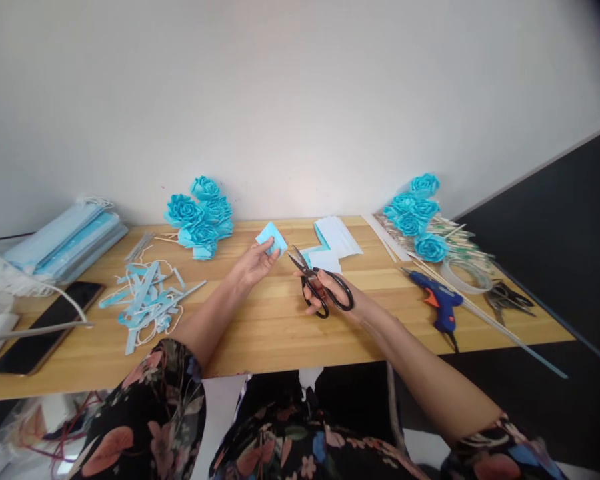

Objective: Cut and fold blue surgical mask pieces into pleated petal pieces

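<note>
Left hand (257, 265) grasps blue piece (269, 235), grip closed on its lower edge, thumb on top; piece held up above bench (260, 333), mid-area. Right hand (319, 291) grips scissors (307, 271), fingers through black handles; blades slightly parted, tips just beside piece's right edge, contact can't be told. Cut sheets (341, 239), white and blue, lie on bench behind scissors. Left side: blue flowers (200, 215) near wall, scraps (147, 300) heaped in front, masks (63, 237) stacked at far left, phone (45, 327) in front of stack. Right side: more flowers (410, 210), glue gun (440, 300) lying nearer front, tape roll (465, 281) beside it, pliers (505, 297) right of roll. Person wears floral sleeves (145, 413).
</note>
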`<state>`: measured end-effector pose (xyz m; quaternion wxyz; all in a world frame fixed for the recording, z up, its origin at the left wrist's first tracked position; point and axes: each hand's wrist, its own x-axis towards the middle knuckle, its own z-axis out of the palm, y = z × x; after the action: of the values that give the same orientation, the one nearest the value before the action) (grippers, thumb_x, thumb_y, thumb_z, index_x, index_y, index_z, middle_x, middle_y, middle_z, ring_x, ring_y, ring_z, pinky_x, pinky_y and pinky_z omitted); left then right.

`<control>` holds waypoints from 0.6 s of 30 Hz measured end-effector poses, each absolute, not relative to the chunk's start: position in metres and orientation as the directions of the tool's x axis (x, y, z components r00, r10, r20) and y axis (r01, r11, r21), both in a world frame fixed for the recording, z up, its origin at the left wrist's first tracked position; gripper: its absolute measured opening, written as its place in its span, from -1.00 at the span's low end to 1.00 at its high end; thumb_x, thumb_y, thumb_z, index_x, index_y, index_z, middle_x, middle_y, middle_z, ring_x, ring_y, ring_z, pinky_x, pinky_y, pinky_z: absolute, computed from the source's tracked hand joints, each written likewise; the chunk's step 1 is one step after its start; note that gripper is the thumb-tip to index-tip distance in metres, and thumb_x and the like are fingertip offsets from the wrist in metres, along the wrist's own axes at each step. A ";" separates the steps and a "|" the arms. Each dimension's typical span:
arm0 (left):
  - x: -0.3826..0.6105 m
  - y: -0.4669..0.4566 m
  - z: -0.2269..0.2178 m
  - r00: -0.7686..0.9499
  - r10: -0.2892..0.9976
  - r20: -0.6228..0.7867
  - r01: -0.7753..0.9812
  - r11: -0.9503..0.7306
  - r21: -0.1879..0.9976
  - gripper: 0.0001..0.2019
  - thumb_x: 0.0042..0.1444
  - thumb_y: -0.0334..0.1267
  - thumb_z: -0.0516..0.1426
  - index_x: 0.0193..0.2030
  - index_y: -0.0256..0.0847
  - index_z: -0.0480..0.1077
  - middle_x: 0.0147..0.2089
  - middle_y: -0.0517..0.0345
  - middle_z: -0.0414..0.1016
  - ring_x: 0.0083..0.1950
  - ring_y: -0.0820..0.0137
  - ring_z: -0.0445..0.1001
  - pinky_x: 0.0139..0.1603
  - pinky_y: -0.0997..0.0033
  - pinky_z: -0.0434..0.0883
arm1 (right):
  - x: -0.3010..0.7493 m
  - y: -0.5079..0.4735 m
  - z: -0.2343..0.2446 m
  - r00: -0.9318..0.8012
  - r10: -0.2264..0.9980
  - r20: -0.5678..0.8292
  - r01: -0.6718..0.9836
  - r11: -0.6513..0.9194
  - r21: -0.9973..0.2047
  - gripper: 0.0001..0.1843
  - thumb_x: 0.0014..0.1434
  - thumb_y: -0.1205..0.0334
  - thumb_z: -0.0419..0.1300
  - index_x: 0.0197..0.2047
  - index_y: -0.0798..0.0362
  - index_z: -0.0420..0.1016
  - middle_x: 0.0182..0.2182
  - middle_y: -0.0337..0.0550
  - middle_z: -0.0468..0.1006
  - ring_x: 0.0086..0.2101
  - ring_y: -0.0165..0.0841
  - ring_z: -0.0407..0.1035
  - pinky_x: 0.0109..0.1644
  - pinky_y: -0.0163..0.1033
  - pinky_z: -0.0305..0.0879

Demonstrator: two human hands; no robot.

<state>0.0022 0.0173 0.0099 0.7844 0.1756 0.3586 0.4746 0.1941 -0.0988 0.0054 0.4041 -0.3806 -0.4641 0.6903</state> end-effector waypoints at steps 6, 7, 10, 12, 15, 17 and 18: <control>0.003 0.017 0.009 0.308 0.873 -0.377 -0.607 0.486 0.629 -0.89 0.24 -0.51 0.14 -0.27 -0.38 0.51 -0.30 0.05 0.62 -0.36 0.54 0.58 -0.45 0.71 0.47 | 0.191 -0.096 0.008 -0.389 0.911 -0.138 -0.200 -0.230 -0.952 -0.33 0.17 -0.29 0.20 0.14 0.05 0.49 -0.38 -0.20 0.47 -0.51 -0.50 0.27 -0.24 -0.16 0.57; 0.003 0.017 0.009 0.312 0.873 -0.375 -0.607 0.487 0.628 -0.89 0.23 -0.51 0.14 -0.28 -0.38 0.51 -0.30 0.05 0.62 -0.38 0.55 0.57 -0.46 0.72 0.46 | 0.191 -0.095 0.008 -0.389 0.911 -0.137 -0.201 -0.229 -0.952 -0.33 0.18 -0.29 0.19 0.14 0.05 0.49 -0.38 -0.20 0.47 -0.51 -0.50 0.27 -0.24 -0.16 0.57; 0.005 0.014 0.010 0.327 0.872 -0.363 -0.604 0.489 0.630 -0.87 0.23 -0.53 0.14 -0.29 -0.38 0.51 -0.32 0.08 0.61 -0.40 0.55 0.57 -0.48 0.71 0.46 | 0.192 -0.092 0.006 -0.410 0.902 -0.133 -0.199 -0.231 -0.953 -0.33 0.18 -0.30 0.18 0.14 0.04 0.48 -0.37 -0.20 0.47 -0.52 -0.51 0.26 -0.22 -0.15 0.58; 0.006 0.012 0.010 0.337 0.873 -0.354 -0.598 0.489 0.635 -0.86 0.24 -0.53 0.12 -0.29 -0.38 0.50 -0.33 0.10 0.61 -0.41 0.56 0.56 -0.48 0.71 0.47 | 0.192 -0.088 0.003 -0.409 0.903 -0.131 -0.199 -0.229 -0.953 -0.33 0.18 -0.30 0.18 0.14 0.03 0.48 -0.37 -0.20 0.48 -0.52 -0.51 0.28 -0.21 -0.14 0.57; 0.007 0.010 0.010 0.361 0.867 -0.342 -0.586 0.496 0.641 -0.86 0.23 -0.54 0.14 -0.31 -0.36 0.50 -0.35 0.13 0.60 -0.44 0.58 0.54 -0.49 0.72 0.47 | 0.190 -0.082 -0.001 -0.393 0.908 -0.143 -0.212 -0.240 -0.947 -0.34 0.16 -0.32 0.19 0.11 0.00 0.50 -0.34 -0.19 0.50 -0.47 -0.47 0.36 -0.20 -0.16 0.57; 0.007 0.010 0.011 0.358 0.870 -0.339 -0.594 0.493 0.636 -0.85 0.23 -0.54 0.13 -0.33 -0.35 0.49 -0.37 0.16 0.60 -0.46 0.58 0.53 -0.47 0.70 0.49 | 0.187 -0.078 -0.002 -0.390 0.910 -0.136 -0.242 -0.244 -0.939 -0.33 0.14 -0.34 0.19 0.10 -0.01 0.50 -0.33 -0.19 0.50 -0.46 -0.46 0.38 -0.18 -0.16 0.56; 0.007 0.010 0.011 0.343 0.875 -0.342 -0.605 0.484 0.632 -0.84 0.24 -0.54 0.13 -0.34 -0.35 0.49 -0.38 0.17 0.59 -0.46 0.58 0.53 -0.46 0.68 0.50 | 0.185 -0.076 -0.001 -0.388 0.913 -0.123 -0.263 -0.238 -0.935 -0.33 0.14 -0.35 0.19 0.09 -0.01 0.50 -0.34 -0.21 0.49 -0.48 -0.48 0.35 -0.18 -0.16 0.56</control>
<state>0.0072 0.0099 0.0112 0.7940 0.2023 0.3341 0.4658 0.1853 -0.0765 -0.0014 0.4204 -0.3595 -0.4520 0.6998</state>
